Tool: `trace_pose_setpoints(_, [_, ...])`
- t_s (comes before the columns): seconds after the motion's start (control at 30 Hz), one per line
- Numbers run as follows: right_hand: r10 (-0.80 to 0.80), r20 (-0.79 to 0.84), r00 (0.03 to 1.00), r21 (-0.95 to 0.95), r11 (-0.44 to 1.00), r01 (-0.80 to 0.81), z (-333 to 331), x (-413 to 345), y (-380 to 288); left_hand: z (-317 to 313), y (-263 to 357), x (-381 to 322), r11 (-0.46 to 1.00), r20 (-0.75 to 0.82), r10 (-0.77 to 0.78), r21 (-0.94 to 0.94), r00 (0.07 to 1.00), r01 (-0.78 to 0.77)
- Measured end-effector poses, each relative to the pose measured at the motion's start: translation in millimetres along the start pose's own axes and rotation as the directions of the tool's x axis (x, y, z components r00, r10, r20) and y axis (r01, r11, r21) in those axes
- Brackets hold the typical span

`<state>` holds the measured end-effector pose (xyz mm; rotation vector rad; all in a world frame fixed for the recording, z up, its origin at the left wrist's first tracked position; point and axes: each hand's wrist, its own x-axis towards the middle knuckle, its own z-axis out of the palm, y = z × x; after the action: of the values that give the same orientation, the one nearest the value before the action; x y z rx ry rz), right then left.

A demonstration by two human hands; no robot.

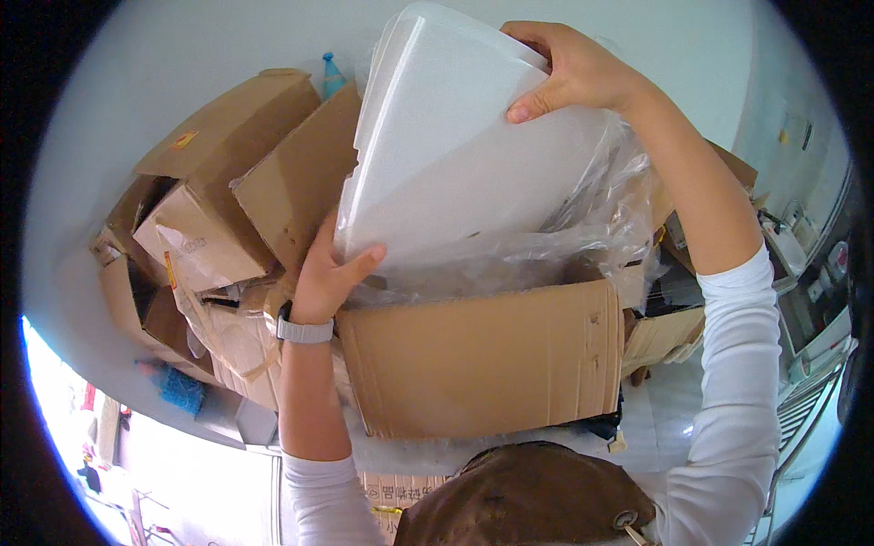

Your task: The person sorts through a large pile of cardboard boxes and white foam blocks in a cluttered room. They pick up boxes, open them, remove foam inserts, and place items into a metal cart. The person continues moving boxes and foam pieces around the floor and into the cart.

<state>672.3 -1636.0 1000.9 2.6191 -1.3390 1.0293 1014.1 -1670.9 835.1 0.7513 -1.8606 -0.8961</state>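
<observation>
A stack of white translucent foam sheets (pixel 437 136) stands tilted above a cardboard box (pixel 485 355). My left hand (pixel 334 276) grips the stack's lower left edge, thumb in front, with its fingers mostly hidden behind. At the upper right edge, my right hand (pixel 570 72) holds the stack, the thumb on its front face and the fingers behind. A clear plastic bag (pixel 587 239) surrounds the lower right part of the stack and spreads over the box's opening. The box's inside is mostly hidden by the plastic.
Several cardboard boxes (pixel 218 164) are piled at the left against the wall. A blue cone-shaped object (pixel 332 75) stands behind them. Another carton (pixel 662 338) is right of the box. A metal rack (pixel 812 389) stands at the far right. Blue mesh-like material (pixel 181 390) lies lower left.
</observation>
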Motion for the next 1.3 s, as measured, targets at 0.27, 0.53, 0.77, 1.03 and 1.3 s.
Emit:
trace_pose_setpoints(0.27, [0.048, -0.084, 0.995, 0.07, 0.997, -0.042, -14, -33, 48, 8, -6, 4, 0.958, -0.044, 0.032, 0.288, 0.999, -0.018])
trace_pose_setpoints(0.53, [0.129, -0.078, 0.989, 0.15, 0.982, -0.116, -21, -36, 62, 12, -9, 0, 0.999, -0.173, 0.015, 0.036, 0.985, -0.009])
trace_pose_setpoints(0.77, [0.186, -0.036, 0.982, 0.31, 0.936, -0.166, -28, -40, 64, 13, -20, 6, 0.801, -0.336, 0.292, 0.597, 0.895, -0.038])
trace_pose_setpoints(1.03, [0.382, -0.341, 0.859, 0.488, 0.853, -0.186, -64, -73, 112, 13, -19, 9, 0.796, -0.462, 0.196, 0.591, 0.865, 0.135])
trace_pose_setpoints(1.3, [0.622, -0.639, 0.453, 0.769, 0.516, 0.378, -104, -110, 124, 22, -6, 3, 0.651, 0.008, 0.103, 0.755, 0.995, -0.073])
